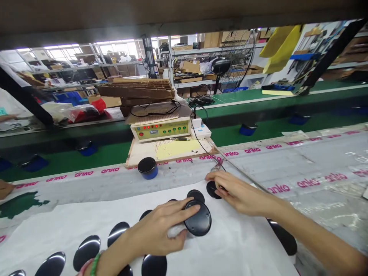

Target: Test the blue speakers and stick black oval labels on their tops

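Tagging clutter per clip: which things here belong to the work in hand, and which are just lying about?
In hand: left hand gripping disc and white wad; right hand on small disc; row of discs on white sheet.
Lying about: tester box; blue puck; cardboard stack; fan.

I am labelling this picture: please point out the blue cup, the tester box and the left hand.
blue cup (148, 172): head view, blue side.
tester box (161, 131): head view, front panel.
left hand (162, 228): head view, back.
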